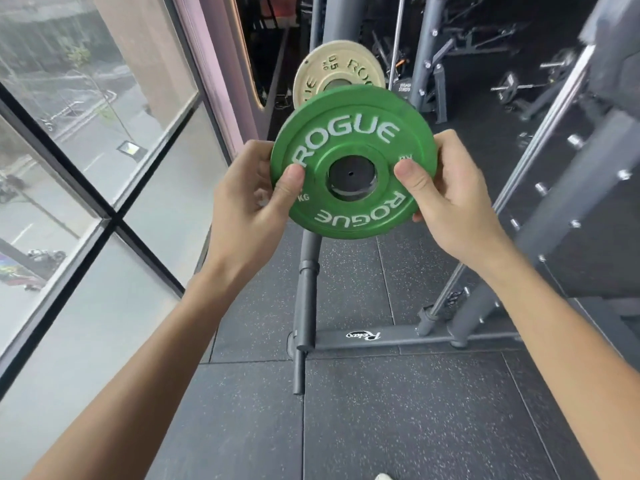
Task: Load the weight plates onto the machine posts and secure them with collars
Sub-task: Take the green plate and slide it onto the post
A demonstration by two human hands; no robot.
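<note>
Speckled black floor (415, 420) nearest, grey machine base bar (391, 336) lying on it. Above, 2 bare forearms reach forward. Left hand (249, 202) grips the left rim of the green plate (351, 150), thumb on its face; right hand (453, 206) grips the right rim the same way. Plate held upright in the air, facing the camera, its hole lined up over the dark post end (349, 174). Just behind it, a cream plate (322, 69) sits on the same post. Window (86, 105) at left.
</note>
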